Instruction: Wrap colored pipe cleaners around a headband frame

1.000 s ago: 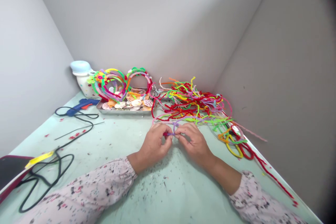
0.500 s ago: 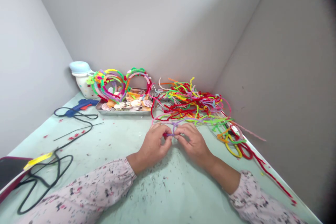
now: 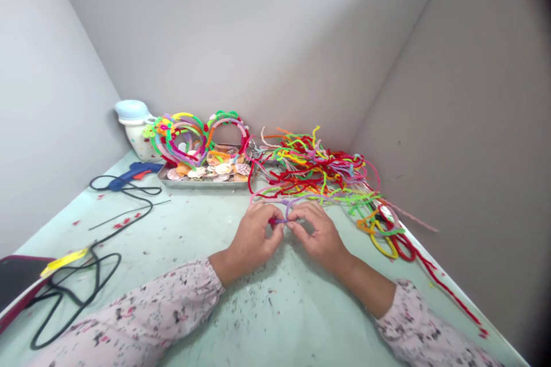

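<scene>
Between my fingertips is a purple pipe cleaner (image 3: 287,210), with a bit of red showing beside it at my left fingers. My left hand (image 3: 259,235) pinches it from the left, thumb against forefinger. From the other side my right hand (image 3: 317,234) pinches the same pipe cleaner, fingertips almost touching those of the left. A purple strand curves up from the pinch behind my right fingers; its far end is hard to make out. Just beyond my hands lies a tangled heap of coloured pipe cleaners (image 3: 314,169).
A metal tray (image 3: 206,184) of seashells (image 3: 222,169) stands at the back, with colourful fuzzy headbands (image 3: 183,140) on it. Left of it are a white jar with a blue lid (image 3: 140,132), a blue glue gun (image 3: 129,175) and a looping black cord (image 3: 98,275). Scraps litter the tabletop.
Both hands keep the same pinch at almost the same place. The whole view has shifted very slightly; nothing else visibly differs.
</scene>
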Motion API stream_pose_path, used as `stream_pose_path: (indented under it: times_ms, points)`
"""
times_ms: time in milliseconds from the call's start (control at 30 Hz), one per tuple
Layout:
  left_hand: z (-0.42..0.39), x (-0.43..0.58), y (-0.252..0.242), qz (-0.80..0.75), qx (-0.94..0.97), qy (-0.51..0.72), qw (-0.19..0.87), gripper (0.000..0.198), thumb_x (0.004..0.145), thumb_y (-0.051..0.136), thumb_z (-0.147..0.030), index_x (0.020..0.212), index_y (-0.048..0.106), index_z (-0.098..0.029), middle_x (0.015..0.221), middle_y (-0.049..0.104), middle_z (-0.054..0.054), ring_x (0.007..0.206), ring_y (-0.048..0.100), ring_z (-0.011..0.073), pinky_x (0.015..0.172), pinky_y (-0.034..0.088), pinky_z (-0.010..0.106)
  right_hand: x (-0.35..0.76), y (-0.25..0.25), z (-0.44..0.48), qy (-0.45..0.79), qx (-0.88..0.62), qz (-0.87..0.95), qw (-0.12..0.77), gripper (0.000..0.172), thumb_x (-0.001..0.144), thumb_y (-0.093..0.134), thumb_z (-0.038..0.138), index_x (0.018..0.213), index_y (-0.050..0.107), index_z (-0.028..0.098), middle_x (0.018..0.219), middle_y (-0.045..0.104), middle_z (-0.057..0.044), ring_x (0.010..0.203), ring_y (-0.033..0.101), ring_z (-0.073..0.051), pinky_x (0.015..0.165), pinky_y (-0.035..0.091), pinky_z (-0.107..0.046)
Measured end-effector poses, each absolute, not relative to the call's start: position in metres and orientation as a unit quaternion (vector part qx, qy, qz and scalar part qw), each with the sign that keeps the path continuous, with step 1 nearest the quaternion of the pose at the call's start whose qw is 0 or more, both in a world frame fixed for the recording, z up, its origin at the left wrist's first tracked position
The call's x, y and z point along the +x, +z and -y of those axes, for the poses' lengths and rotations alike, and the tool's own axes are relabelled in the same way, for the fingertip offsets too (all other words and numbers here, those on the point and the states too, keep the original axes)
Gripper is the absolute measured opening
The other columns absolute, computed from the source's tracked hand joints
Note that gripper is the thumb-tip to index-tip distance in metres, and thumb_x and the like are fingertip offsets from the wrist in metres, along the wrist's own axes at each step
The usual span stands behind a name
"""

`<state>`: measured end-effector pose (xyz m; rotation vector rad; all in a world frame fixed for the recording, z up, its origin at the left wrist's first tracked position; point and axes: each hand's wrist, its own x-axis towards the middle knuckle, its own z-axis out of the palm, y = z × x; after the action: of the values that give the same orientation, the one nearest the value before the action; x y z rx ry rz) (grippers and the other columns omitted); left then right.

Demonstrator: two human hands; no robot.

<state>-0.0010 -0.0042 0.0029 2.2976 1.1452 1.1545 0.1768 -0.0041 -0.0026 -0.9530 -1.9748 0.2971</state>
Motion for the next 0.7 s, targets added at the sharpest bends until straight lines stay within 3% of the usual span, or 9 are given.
stream_pose_path:
  times_ms: [700]
  points:
    - [0.0045, -0.0010, 0.0022, -0.403, 0.809, 0.399, 0.156, 0.006, 0.081, 0.051, -0.017, 0.085, 0.055, -0.019, 0.079, 0.057, 0.003, 0.079, 0.051, 0.0189, 0.074, 0.041, 0.033, 0.1773, -0.0046, 0.0026, 0.135, -0.384, 0.803, 0.436, 0.003, 0.087, 0.055, 0.023, 0.087, 0.059, 0.023, 0.085, 0.060, -0.003, 0.088, 0.054, -0.020, 0.080, 0.043, -0.036]
